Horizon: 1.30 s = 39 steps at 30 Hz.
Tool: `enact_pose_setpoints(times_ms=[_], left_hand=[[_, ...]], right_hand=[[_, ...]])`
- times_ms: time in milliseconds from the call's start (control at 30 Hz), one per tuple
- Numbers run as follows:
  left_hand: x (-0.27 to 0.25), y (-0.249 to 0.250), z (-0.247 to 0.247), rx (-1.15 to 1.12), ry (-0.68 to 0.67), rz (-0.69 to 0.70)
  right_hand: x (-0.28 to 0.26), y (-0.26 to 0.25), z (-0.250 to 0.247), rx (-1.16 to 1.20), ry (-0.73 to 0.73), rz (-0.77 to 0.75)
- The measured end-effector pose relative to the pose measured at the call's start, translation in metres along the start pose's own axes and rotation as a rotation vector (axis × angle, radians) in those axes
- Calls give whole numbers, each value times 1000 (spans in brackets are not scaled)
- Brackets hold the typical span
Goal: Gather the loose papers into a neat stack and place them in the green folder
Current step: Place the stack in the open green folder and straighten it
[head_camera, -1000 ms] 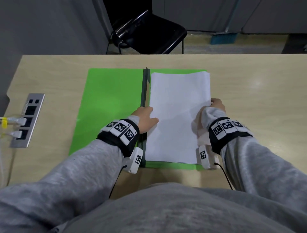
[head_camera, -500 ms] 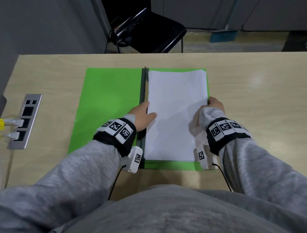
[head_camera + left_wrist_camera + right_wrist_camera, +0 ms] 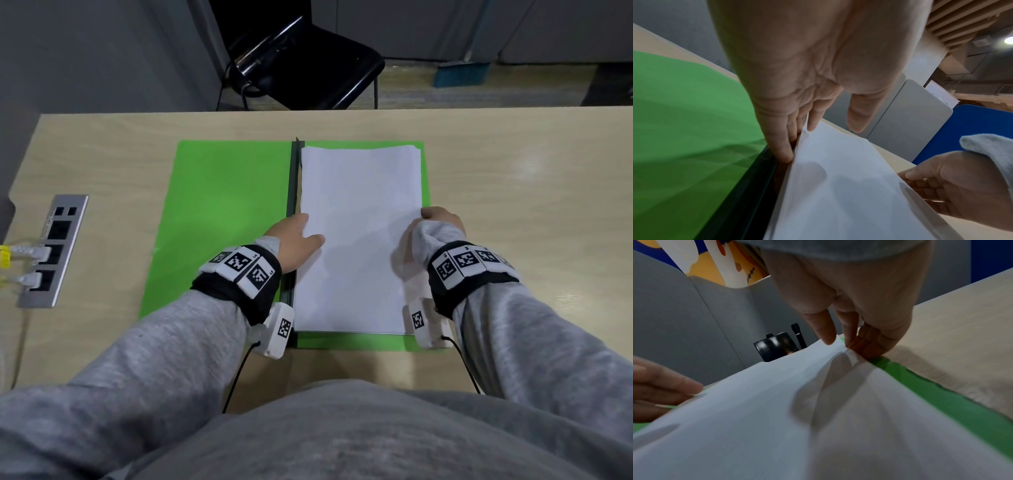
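Observation:
The green folder lies open on the wooden table, its dark spine in the middle. A white paper stack rests on the folder's right flap, its edges nearly square. My left hand is at the stack's left edge beside the spine. Its straight fingers press against that edge, and the thumb stretches over the top sheet. My right hand pinches the right edge, thumb on top and fingers curled underneath, so the paper buckles slightly there.
A metal socket panel with plugged-in cables is set into the table at the left. A black chair stands beyond the far edge, and a broom head lies on the floor. Bare tabletop extends to the right of the folder.
The stack has shifted left and straightened. Its far right corner overhung the folder's edge and now lies inside the right flap. Both hands stayed at the stack's sides.

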<state>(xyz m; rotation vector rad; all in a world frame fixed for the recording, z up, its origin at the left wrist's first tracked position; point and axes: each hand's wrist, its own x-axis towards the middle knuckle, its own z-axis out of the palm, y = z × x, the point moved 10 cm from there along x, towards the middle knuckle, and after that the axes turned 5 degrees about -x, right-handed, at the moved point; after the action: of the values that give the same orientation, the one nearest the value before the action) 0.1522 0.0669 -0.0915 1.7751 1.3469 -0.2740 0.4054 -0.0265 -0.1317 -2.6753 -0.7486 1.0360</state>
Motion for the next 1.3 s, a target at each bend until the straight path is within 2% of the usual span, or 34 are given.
enact_pose_setpoints(times_ms=[67,167,267,333,433,533,600,767,900,1033,1167,1300], left_hand=[[-2,2,0,10,-5,10],[-4,8,0,29,-14,35],[-6,10,1,36,-27,43],[-7,10,2,49,-46,43],[-9,11,3,67,-59,32],[-9,11,2,69,-45,18],[-9,11,1,65,-41,10],[-9,8,2,39,-41,-22],[-6,0,1,-65,-7,-75],[-8,2,4,-133,-27,-60],[-6,2,5,-168,-28,-33],[-5,1,5,-202,-39,-14]], right_hand=[[-1,0,-1,92,-6,24],[-6,2,-16,70,103,49],[-17,-2,-23,12,137,41],[-15,-4,-24,-35,91,50],[-3,-4,-13,-66,-67,24],[-2,-1,-20,90,26,20],[-2,4,-22,111,88,27],[5,3,-19,14,16,25],[0,5,-28,6,143,119],[-1,9,-16,65,140,171],[-3,3,-10,81,151,89],[-8,3,-6,42,136,90]])
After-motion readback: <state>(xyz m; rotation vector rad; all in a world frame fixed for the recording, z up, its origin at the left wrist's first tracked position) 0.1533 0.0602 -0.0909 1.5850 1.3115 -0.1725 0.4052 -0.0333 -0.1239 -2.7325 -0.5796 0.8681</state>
